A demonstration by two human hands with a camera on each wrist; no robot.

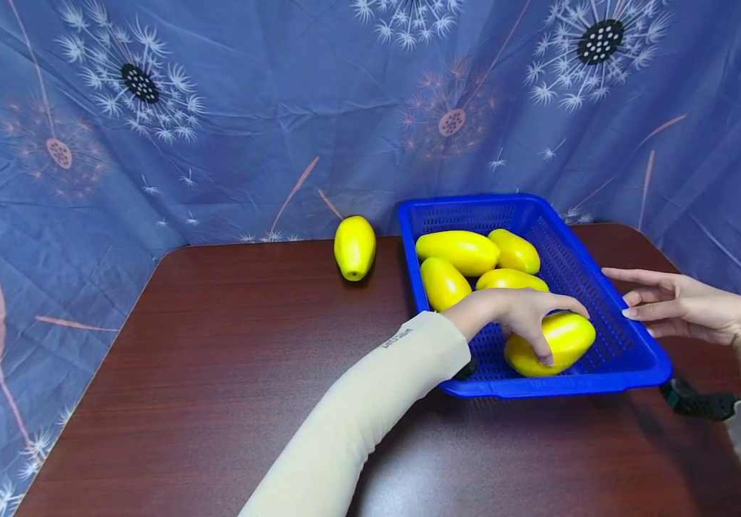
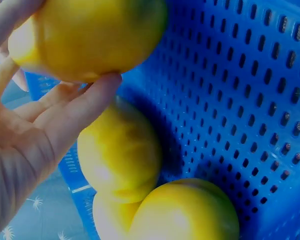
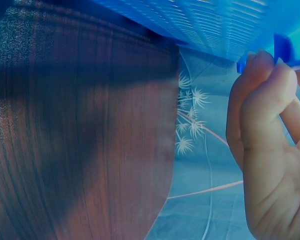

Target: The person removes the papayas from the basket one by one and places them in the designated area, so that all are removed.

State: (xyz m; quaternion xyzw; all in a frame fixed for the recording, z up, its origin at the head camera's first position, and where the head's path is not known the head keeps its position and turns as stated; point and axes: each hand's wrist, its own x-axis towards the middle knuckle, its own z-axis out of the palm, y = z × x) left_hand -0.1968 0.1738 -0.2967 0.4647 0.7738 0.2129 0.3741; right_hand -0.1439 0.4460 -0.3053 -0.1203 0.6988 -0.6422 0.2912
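My left hand (image 1: 525,316) reaches into the blue plastic basket (image 1: 554,386) and grips a yellow papaya (image 1: 567,339) near its front right corner. In the left wrist view, thumb and fingers spread around that papaya (image 2: 90,40), which has a greenish end. Several other papayas lie behind it in the basket, one (image 1: 457,250) along the back left and another (image 1: 444,283) by the left wall. At the basket's right side, my right hand (image 1: 700,309) holds the rim, fingertips and thumb at the edge, as the right wrist view shows with the fingers (image 3: 265,100).
One more papaya (image 1: 355,248) lies on the brown wooden table (image 1: 228,359) near its back edge, left of the basket. A blue cloth (image 1: 267,108) with dandelion prints hangs behind the table and at its sides. A black strap device (image 1: 700,402) sits at the right wrist.
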